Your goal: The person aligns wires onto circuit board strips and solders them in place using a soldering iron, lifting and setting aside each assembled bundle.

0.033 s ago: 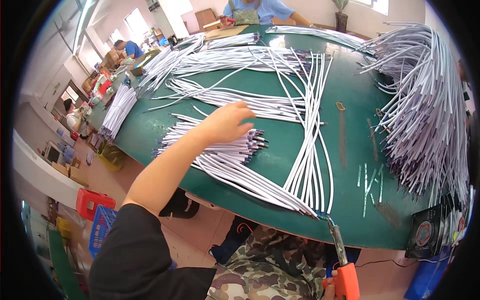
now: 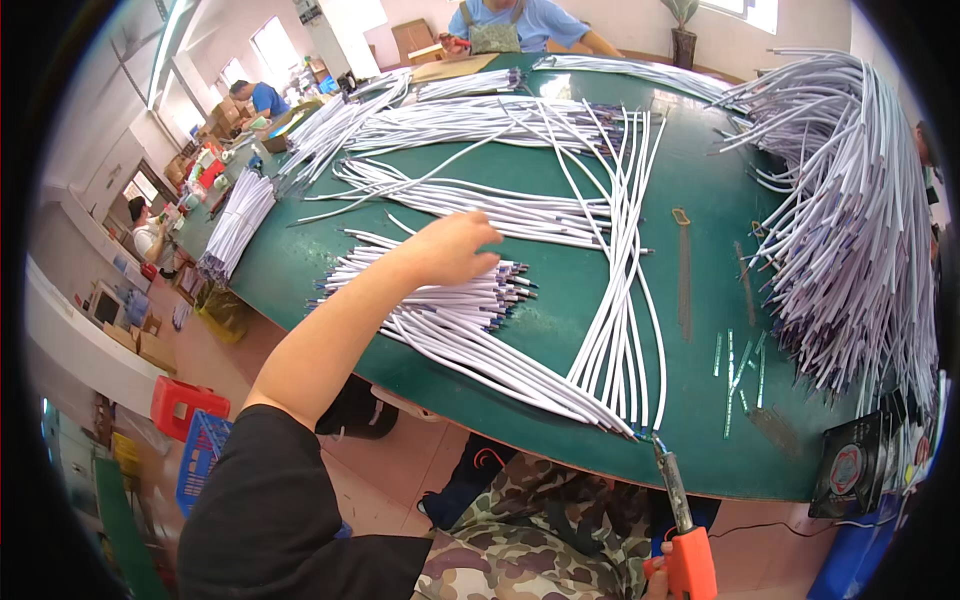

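Note:
My left hand (image 2: 452,250) reaches over a bundle of white cables (image 2: 460,300) with dark stripped ends. Its thumb stands apart from the fingers, and nothing shows between them. My right hand (image 2: 657,580) is mostly hidden at the lower edge, wrapped round the orange handle of a soldering iron (image 2: 690,560). The iron's tip is at the ends of several white cables (image 2: 540,385) by the table's near edge, beside a small blue-green piece. Whether the tip touches a wire is too small to tell. More white cables (image 2: 620,260) lie crosswise to the right of my left hand.
The green table (image 2: 700,400) bears more cable bundles (image 2: 480,125) farther back. A tall heap of cables (image 2: 850,220) hangs at the right, above a black box-like device (image 2: 850,465). Green strips (image 2: 740,370) and thin rods (image 2: 685,280) lie nearby. A person (image 2: 540,30) sits opposite.
My left hand has shifted slightly toward me. The soldering iron's tip has dropped a little; its handle stays in my right hand.

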`<state>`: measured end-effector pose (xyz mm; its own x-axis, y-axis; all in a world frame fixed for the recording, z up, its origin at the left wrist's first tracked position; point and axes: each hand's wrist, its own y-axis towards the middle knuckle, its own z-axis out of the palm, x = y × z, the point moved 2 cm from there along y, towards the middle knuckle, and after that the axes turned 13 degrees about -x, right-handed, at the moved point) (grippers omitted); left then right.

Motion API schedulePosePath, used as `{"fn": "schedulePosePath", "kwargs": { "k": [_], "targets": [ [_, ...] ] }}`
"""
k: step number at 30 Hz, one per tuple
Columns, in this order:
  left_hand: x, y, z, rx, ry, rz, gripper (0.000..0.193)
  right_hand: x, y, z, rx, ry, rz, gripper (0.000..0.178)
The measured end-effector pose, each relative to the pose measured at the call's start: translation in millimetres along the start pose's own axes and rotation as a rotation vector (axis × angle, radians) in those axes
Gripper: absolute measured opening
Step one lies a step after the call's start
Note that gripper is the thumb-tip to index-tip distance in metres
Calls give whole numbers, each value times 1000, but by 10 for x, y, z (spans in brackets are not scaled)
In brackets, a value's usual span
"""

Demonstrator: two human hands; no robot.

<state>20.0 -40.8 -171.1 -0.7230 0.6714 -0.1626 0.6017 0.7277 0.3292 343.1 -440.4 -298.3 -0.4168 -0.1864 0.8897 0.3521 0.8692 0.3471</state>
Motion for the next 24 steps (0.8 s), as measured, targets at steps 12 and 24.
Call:
{"fn": "schedulePosePath", "kwargs": {
  "k": [12, 24],
  "targets": [
    [236, 5, 108, 238, -223, -192, 21, -7, -16, -6, -9, -30, -5, 44],
    [-937, 9, -94, -10, -351, 450, 42, 49, -40, -66, -52, 221, -88, 44]
  ]
}}
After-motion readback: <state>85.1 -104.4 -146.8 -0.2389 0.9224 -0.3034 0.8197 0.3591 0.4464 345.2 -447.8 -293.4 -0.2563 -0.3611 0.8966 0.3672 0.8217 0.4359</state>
